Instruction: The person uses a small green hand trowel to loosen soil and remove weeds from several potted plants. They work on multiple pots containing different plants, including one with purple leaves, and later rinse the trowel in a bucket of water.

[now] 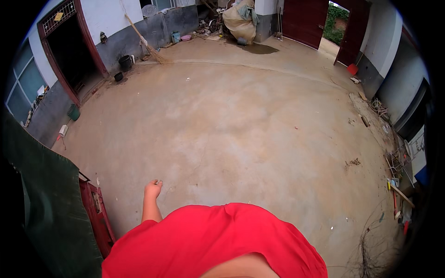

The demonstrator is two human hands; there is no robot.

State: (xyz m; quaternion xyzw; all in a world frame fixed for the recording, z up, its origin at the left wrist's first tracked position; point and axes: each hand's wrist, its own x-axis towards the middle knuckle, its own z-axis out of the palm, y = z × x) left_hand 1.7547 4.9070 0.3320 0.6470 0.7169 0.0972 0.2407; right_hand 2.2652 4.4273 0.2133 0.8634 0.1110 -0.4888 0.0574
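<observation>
My left hand hangs out in front of my red shirt, low over the concrete floor. Its fingers are curled in, and whatever may be between them is too small to make out. My right hand does not show. Nearest to the left arm is a dark red metal frame or gate, with a dark green cover beside it on the left.
A straw broom leans on the far left wall near a black bucket and a doorway. Far back stand a covered heap and a dark red gate. Tools and dry twigs line the right side.
</observation>
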